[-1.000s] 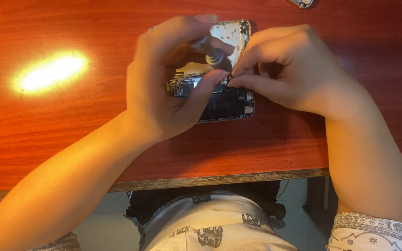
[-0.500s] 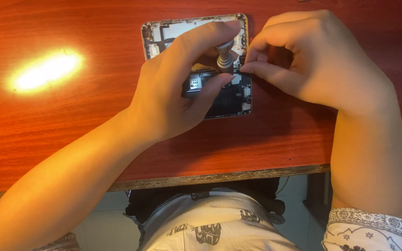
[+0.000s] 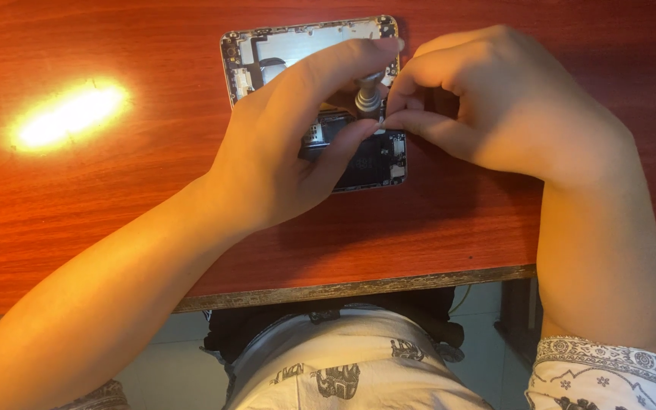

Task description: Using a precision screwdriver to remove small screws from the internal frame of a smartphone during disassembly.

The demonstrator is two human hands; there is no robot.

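An opened phone (image 3: pixel 298 47) lies face down on the red-brown wooden table (image 3: pixel 115 197), its back off and its inner parts showing. My left hand (image 3: pixel 290 144) covers the phone's middle, with the index finger on top of a small metal screwdriver (image 3: pixel 367 97) and the thumb below it. My right hand (image 3: pixel 495 106) comes in from the right and pinches the screwdriver's shaft between thumb and fingertips. The tool's tip is hidden by my fingers.
A bright patch of reflected light (image 3: pixel 70 114) lies on the table at the left. The table's worn front edge (image 3: pixel 358 288) runs across below my forearms, with my lap in patterned cloth (image 3: pixel 343 364) beneath it.
The view has shifted, so the phone and both hands sit lower in the frame and more of the phone's upper part shows. Both hands stay on the screwdriver.
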